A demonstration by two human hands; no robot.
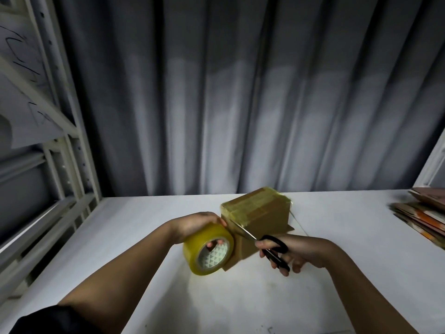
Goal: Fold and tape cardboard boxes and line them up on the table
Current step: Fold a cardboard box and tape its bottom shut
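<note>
A small cardboard box (261, 214) stands on the white table (120, 237), its top and near corner covered with yellowish tape. My left hand (195, 225) grips a big roll of yellow tape (209, 249) pressed against the box's left face. My right hand (296, 251) holds black-handled scissors (272, 249). Their blades point up and left, at the strip of tape between the roll and the box. The box's lower flaps stick out at its base.
A pile of flat cardboard sheets (423, 213) lies at the table's right edge. A grey metal shelf frame (60, 141) stands on the left. A grey curtain hangs behind the table's far edge.
</note>
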